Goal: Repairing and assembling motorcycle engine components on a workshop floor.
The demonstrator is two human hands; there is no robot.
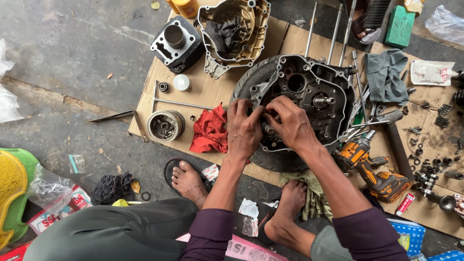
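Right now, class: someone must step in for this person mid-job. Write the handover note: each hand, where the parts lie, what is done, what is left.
Left hand and right hand: both fingertips pinch at a small part inside the open engine crankcase, which rests on a tyre.
Done: side cover and cylinder block are off, lying on the cardboard.
Nearby: red rag, round clutch part, cordless driver, loose bolts.
Left: the case remains open, parts unfitted.

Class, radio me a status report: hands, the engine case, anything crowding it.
Both hands, left hand and right hand, working inside dark metal engine case. Grip unclear. Red rag lies beside, left.
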